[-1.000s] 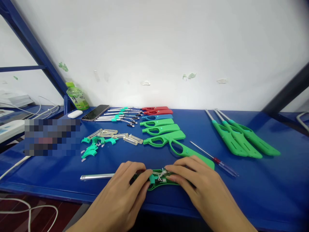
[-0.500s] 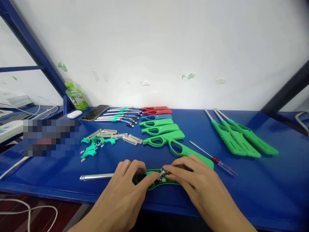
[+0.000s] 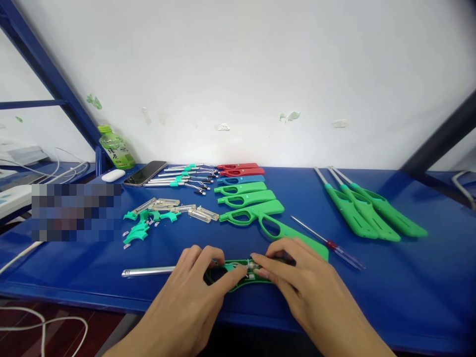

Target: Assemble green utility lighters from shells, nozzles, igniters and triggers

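In front of me a green lighter half-shell (image 3: pixel 241 286) lies open side up at the table's front, its metal tube (image 3: pixel 148 271) pointing left. My left hand (image 3: pixel 203 282) grips the shell near its trigger loop, thumb pressed on the parts inside. My right hand (image 3: pixel 301 272) has its fingers closed on a clear fuel tank (image 3: pixel 284 259), mostly hidden under them, at the shell's handle. A small metal valve (image 3: pixel 253 265) shows between the two hands. Just behind the right hand rests a loose green handle shell (image 3: pixel 297 237).
Behind lie green shells (image 3: pixel 245 198), red shells (image 3: pixel 240 172), a blue shell (image 3: pixel 241 180), clear tanks (image 3: pixel 201 214), teal triggers (image 3: pixel 137 232) and metal tubes with wires (image 3: pixel 163 182). A screwdriver (image 3: pixel 342 253) and three green lighters (image 3: pixel 372 213) lie right. A phone (image 3: pixel 145 173) and bottle (image 3: pixel 117 148) stand back left.
My left thumb has shifted slightly right, towards the valve. The valve looks straighter and lower in the shell. Both hands otherwise keep their places.
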`<act>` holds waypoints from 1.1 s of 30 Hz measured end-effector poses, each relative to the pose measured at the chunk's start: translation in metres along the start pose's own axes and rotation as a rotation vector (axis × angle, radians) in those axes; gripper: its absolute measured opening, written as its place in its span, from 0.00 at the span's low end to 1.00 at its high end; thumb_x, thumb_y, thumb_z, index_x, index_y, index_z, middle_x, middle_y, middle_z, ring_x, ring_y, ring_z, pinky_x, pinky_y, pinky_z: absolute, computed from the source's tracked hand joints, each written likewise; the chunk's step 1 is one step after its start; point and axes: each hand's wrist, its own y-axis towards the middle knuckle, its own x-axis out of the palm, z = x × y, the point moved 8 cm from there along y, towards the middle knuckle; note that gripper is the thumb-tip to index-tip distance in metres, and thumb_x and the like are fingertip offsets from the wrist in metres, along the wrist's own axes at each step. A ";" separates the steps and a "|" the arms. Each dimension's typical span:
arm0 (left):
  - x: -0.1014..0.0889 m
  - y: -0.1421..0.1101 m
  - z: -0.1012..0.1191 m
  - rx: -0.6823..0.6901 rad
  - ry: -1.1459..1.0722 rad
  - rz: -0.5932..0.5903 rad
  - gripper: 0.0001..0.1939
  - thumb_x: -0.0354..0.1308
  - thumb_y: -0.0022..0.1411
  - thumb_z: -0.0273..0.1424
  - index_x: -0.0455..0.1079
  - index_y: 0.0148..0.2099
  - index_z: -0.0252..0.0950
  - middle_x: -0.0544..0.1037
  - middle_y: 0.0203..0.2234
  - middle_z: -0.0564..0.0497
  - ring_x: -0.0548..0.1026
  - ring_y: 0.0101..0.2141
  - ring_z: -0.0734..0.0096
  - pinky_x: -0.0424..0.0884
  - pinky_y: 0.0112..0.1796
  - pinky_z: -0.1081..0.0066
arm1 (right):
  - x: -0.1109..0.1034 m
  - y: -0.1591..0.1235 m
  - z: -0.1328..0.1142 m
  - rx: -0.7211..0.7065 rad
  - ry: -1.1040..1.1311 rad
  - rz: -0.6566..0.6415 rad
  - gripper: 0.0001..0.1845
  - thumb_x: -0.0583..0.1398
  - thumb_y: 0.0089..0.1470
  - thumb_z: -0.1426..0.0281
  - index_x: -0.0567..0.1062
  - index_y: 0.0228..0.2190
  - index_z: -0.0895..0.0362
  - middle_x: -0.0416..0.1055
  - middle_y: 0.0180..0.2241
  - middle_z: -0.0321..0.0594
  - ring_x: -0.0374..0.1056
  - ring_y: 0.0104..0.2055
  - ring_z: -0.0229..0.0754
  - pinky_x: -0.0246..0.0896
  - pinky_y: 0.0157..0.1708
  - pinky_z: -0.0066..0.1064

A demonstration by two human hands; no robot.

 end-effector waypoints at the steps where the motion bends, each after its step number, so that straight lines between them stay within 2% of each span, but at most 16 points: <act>1: 0.000 0.000 0.000 0.002 0.002 0.001 0.35 0.45 0.65 0.12 0.66 0.66 0.49 0.67 0.49 0.44 0.63 0.41 0.59 0.71 0.41 0.58 | 0.001 0.000 0.000 0.005 0.007 -0.012 0.14 0.57 0.71 0.69 0.83 0.49 0.46 0.76 0.41 0.41 0.74 0.37 0.45 0.72 0.35 0.36; 5: 0.000 0.000 0.001 -0.001 0.013 0.000 0.36 0.45 0.64 0.12 0.66 0.66 0.49 0.67 0.49 0.44 0.63 0.41 0.59 0.71 0.41 0.60 | 0.000 -0.001 0.002 0.046 0.053 -0.040 0.18 0.54 0.72 0.71 0.81 0.52 0.45 0.75 0.44 0.42 0.75 0.41 0.45 0.74 0.40 0.38; 8: 0.000 -0.001 0.001 -0.003 0.015 0.002 0.35 0.45 0.64 0.12 0.66 0.66 0.49 0.67 0.50 0.44 0.64 0.42 0.59 0.72 0.40 0.60 | -0.009 0.000 0.005 0.076 0.108 0.027 0.18 0.54 0.72 0.72 0.79 0.54 0.47 0.76 0.46 0.42 0.76 0.45 0.45 0.75 0.43 0.36; 11: 0.002 -0.002 0.001 -0.003 0.010 -0.007 0.36 0.45 0.64 0.12 0.66 0.66 0.49 0.67 0.50 0.43 0.64 0.42 0.58 0.73 0.40 0.58 | -0.014 0.000 0.011 0.122 0.153 0.088 0.13 0.57 0.71 0.71 0.79 0.50 0.47 0.77 0.42 0.40 0.76 0.44 0.44 0.74 0.42 0.34; 18: 0.006 -0.004 0.000 -0.003 0.083 -0.013 0.39 0.46 0.60 0.11 0.65 0.67 0.48 0.68 0.51 0.43 0.65 0.43 0.56 0.74 0.40 0.57 | -0.004 -0.001 0.017 0.207 0.254 0.014 0.11 0.60 0.69 0.72 0.78 0.46 0.43 0.79 0.42 0.31 0.77 0.44 0.42 0.70 0.46 0.35; 21: 0.004 -0.004 0.005 0.045 0.129 0.007 0.41 0.46 0.57 0.09 0.65 0.67 0.45 0.69 0.50 0.42 0.66 0.42 0.55 0.74 0.40 0.56 | -0.004 -0.002 0.019 0.237 0.270 0.015 0.10 0.60 0.69 0.71 0.78 0.44 0.43 0.80 0.42 0.29 0.77 0.44 0.42 0.69 0.47 0.35; 24: 0.005 -0.004 0.003 0.023 0.143 -0.006 0.41 0.47 0.56 0.10 0.65 0.68 0.46 0.69 0.51 0.42 0.67 0.43 0.54 0.74 0.40 0.56 | -0.004 -0.002 0.021 0.256 0.278 0.023 0.09 0.61 0.68 0.71 0.78 0.43 0.44 0.80 0.39 0.29 0.77 0.42 0.42 0.68 0.45 0.35; 29: 0.004 -0.003 0.003 0.007 0.145 0.010 0.38 0.46 0.61 0.11 0.65 0.67 0.47 0.71 0.51 0.43 0.68 0.43 0.54 0.73 0.40 0.57 | -0.003 -0.003 0.024 0.298 0.287 0.023 0.08 0.63 0.66 0.72 0.79 0.41 0.44 0.77 0.34 0.30 0.74 0.37 0.42 0.67 0.38 0.33; 33: -0.006 0.001 0.005 0.026 0.110 0.112 0.24 0.49 0.72 0.19 0.65 0.67 0.38 0.74 0.51 0.43 0.70 0.47 0.54 0.72 0.47 0.58 | -0.005 -0.002 0.024 0.312 0.282 0.018 0.07 0.64 0.65 0.72 0.79 0.39 0.45 0.75 0.33 0.30 0.73 0.35 0.41 0.66 0.37 0.32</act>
